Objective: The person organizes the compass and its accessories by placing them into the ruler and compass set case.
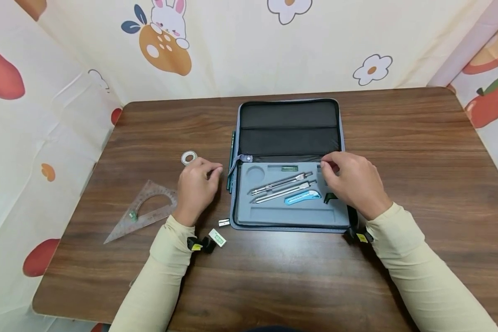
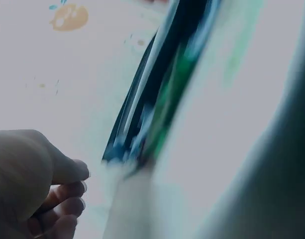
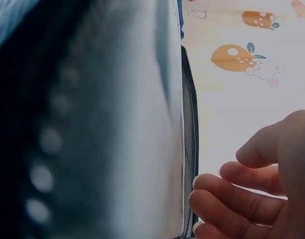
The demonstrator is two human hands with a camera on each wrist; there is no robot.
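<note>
An unzipped case (image 1: 288,140) lies spread on the table with a grey-blue tray (image 1: 290,214) in its near half. In the tray rest two slim silver drawing instruments that look like compasses (image 1: 280,183), a light-blue utility knife (image 1: 302,197) and a small green piece (image 1: 289,168). My right hand (image 1: 354,180) is over the tray's upper right corner, fingers loosely bent; the right wrist view shows nothing between thumb and fingers. To the left of the case, my left hand (image 1: 197,189) hovers with loosely curled fingers, holding nothing visible. Under the right hand, a dark green item (image 1: 330,197) is partly covered.
A clear set square (image 1: 143,216) lies left of the left hand, a white tape roll (image 1: 188,157) just beyond it. Near the case's lower left corner are a metal sharpener (image 1: 224,222) and a green-white eraser (image 1: 217,237). Green pencils (image 1: 231,161) lie along the case's left edge.
</note>
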